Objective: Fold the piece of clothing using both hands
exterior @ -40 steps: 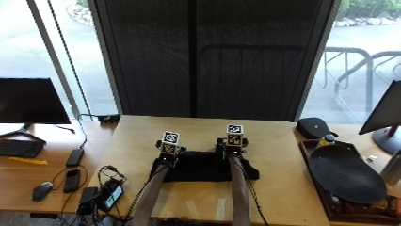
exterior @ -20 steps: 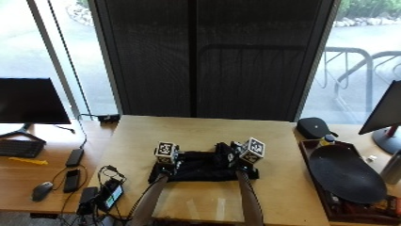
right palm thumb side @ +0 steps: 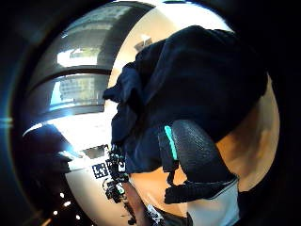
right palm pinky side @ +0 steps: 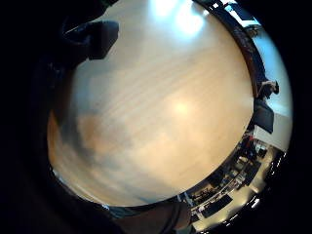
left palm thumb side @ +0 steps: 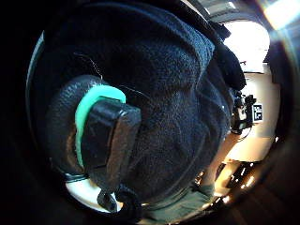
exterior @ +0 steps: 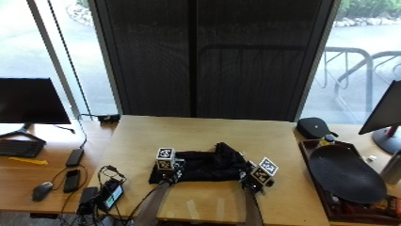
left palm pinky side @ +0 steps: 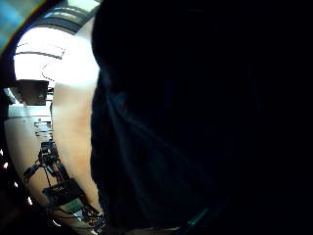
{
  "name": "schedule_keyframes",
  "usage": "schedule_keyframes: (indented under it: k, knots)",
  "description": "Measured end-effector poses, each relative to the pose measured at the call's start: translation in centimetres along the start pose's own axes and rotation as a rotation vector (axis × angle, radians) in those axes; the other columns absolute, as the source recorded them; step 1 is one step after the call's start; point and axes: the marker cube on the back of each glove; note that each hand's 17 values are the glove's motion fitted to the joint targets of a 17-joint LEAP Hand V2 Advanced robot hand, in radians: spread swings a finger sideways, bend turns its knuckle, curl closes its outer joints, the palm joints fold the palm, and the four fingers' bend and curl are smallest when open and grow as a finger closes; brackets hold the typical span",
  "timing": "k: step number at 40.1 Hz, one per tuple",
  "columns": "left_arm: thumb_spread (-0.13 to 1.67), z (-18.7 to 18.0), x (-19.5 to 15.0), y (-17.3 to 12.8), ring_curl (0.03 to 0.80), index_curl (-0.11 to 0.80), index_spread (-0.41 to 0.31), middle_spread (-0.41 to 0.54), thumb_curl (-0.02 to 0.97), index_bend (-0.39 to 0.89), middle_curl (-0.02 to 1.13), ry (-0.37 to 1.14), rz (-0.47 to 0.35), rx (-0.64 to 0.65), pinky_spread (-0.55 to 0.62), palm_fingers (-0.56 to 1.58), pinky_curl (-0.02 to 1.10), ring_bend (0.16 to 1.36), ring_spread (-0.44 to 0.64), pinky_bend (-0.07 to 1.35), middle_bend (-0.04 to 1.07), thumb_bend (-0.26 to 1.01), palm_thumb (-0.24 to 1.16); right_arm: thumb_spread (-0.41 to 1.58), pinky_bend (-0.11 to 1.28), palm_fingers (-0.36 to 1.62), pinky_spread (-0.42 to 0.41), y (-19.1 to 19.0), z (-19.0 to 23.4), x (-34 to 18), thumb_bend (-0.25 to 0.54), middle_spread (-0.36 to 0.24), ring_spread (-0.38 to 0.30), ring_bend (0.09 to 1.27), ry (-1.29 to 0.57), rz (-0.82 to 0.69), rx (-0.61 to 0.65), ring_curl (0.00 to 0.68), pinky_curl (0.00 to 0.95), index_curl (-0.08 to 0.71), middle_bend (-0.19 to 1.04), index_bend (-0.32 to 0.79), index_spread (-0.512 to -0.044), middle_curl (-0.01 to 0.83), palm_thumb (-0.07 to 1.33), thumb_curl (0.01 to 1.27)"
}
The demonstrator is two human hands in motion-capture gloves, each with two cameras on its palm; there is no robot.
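Note:
A black garment (exterior: 206,165) lies bunched on the wooden table (exterior: 188,132), with a raised hump at its far right. My left hand (exterior: 169,173) is at its near left corner and my right hand (exterior: 252,181) at its near right corner. In the left thumb side palm view my thumb (left palm thumb side: 105,140) curls onto the black cloth (left palm thumb side: 178,93), which fills the picture. The right thumb (right palm thumb side: 197,150) pinches the cloth's edge (right palm thumb side: 202,75). Dark fabric (left palm pinky side: 195,122) covers most of the left little finger side view. The right little finger side view shows mainly bare tabletop (right palm pinky side: 161,112).
A large black oval dish (exterior: 344,174) sits on a tray at the right, with a black pouch (exterior: 315,127) behind it. At the table's left edge lie a small device with cables (exterior: 103,193). A monitor (exterior: 31,101) stands on the left desk.
Both hands have moved from the garment's far edge toward the near table edge, drawing the cloth back over itself. The garment now looks shorter and more bunched.

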Motion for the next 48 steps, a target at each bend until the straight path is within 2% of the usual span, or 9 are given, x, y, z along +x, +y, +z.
schedule_keyframes:
  k: [6, 13, 18, 25, 31, 35, 41, 45, 48]
  knots:
    - [1.29, 0.5, -0.6, -0.6, 0.333, 0.339, -0.114, 0.042, 0.196, 0.23, 0.39, -0.026, -0.023, 0.004, 0.31, 0.21, 0.34, 0.49, 0.27, 0.52, 0.16, -0.03, 0.07, 1.2, 0.71, 0.37, 0.178, -0.1, 0.4, 3.6, -0.033, 0.085, 0.07, 0.6, 0.221, 0.378, -0.003, 0.392, 0.379, 0.232, 0.15, 0.05, -0.234, 0.316, 0.53, 0.35]
    - [1.32, 0.8, 0.3, 0.7, 0.319, 0.37, -0.118, 0.058, 0.194, 0.23, 0.37, 0.07, -0.004, -0.14, 0.34, 0.21, 0.34, 0.46, 0.31, 0.51, 0.16, -0.01, 0.05, 1.21, 0.63, 0.5, 0.084, -1.5, 0.2, 4.4, 0.046, 0.074, -0.05, 0.76, 0.392, 0.434, 0.136, 0.437, 0.354, 0.17, 0.29, 0.01, -0.205, 0.361, 0.7, 0.39]
    - [1.33, 0.7, 0.6, 1.1, 0.315, 0.388, -0.12, 0.068, 0.194, 0.23, 0.37, 0.075, -0.015, -0.172, 0.36, 0.2, 0.34, 0.45, 0.33, 0.5, 0.16, -0.01, 0.04, 1.18, 0.68, 0.71, -0.059, -2.5, -0.5, 4.0, 0.062, -0.022, -0.141, 0.84, 0.486, 0.468, 0.211, 0.446, 0.347, 0.098, 0.42, -0.05, -0.204, 0.403, 0.79, 0.41]
    - [1.34, 1.0, 1.1, -0.4, 0.31, 0.404, -0.122, 0.068, 0.196, 0.22, 0.35, 0.017, -0.037, -0.076, 0.37, 0.19, 0.34, 0.45, 0.35, 0.49, 0.16, -0.01, 0.04, 1.13, 0.8, 0.95, -0.249, -2.2, -1.8, 3.5, 0.074, -0.154, -0.217, 0.89, 0.544, 0.557, 0.137, 0.475, 0.386, 0.036, 0.53, -0.06, -0.233, 0.453, 0.9, 0.43]
    - [1.34, 0.7, 2.5, -0.1, 0.307, 0.415, -0.122, 0.069, 0.198, 0.21, 0.35, 0.019, -0.051, -0.111, 0.38, 0.19, 0.34, 0.44, 0.36, 0.48, 0.16, -0.01, 0.03, 1.04, 0.83, 0.99, -0.303, -2.9, -3.6, 3.3, 0.077, -0.196, -0.238, 0.85, 0.386, 0.513, 0.191, 0.477, 0.402, 0.033, 0.52, 0.0, -0.261, 0.463, 0.99, 0.46]
    - [1.34, 0.6, 3.9, -0.2, 0.306, 0.422, -0.122, 0.073, 0.199, 0.2, 0.34, 0.039, -0.05, -0.125, 0.39, 0.2, 0.34, 0.44, 0.36, 0.47, 0.16, -0.01, 0.03, 0.97, 0.83, 0.98, -0.32, -4.3, -4.7, 0.1, 0.068, -0.215, -0.245, 0.83, 0.154, 0.362, 0.293, 0.475, 0.401, 0.035, 0.48, 0.01, -0.272, 0.46, 1.03, 0.49]
    - [1.34, -0.1, 5.5, -1.1, 0.3, 0.437, -0.127, 0.071, 0.206, 0.22, 0.34, 0.111, -0.001, -0.15, 0.39, 0.21, 0.34, 0.42, 0.36, 0.46, 0.16, 0.0, 0.05, 0.81, 0.82, 0.96, -0.338, -6.4, -5.1, -3.7, 0.021, -0.235, -0.261, 0.77, 0.125, 0.244, 0.406, 0.46, 0.392, 0.04, 0.44, 0.03, -0.287, 0.461, 1.06, 0.53]
    - [1.34, -2.3, 6.1, -1.7, 0.289, 0.449, -0.135, 0.058, 0.213, 0.26, 0.34, 0.34, 0.098, -0.255, 0.39, 0.28, 0.33, 0.41, 0.35, 0.43, 0.17, 0.0, 0.07, 0.73, 0.81, 0.96, -0.345, -6.3, -5.4, -9.0, -0.007, -0.245, -0.268, 0.74, 0.141, 0.125, 0.448, 0.453, 0.384, 0.041, 0.43, 0.02, -0.292, 0.461, 1.07, 0.56]
    - [1.36, -4.6, 5.9, -2.2, 0.293, 0.444, -0.131, 0.035, 0.224, 0.22, 0.36, 0.557, 0.165, -0.255, 0.38, 0.42, 0.31, 0.44, 0.31, 0.35, 0.27, 0.02, 0.12, 0.67, 0.8, 0.97, -0.352, -6.5, -4.5, -13.1, -0.017, -0.251, -0.276, 0.72, 0.182, 0.022, 0.463, 0.446, 0.377, 0.045, 0.41, 0.03, -0.301, 0.461, 1.08, 0.58]
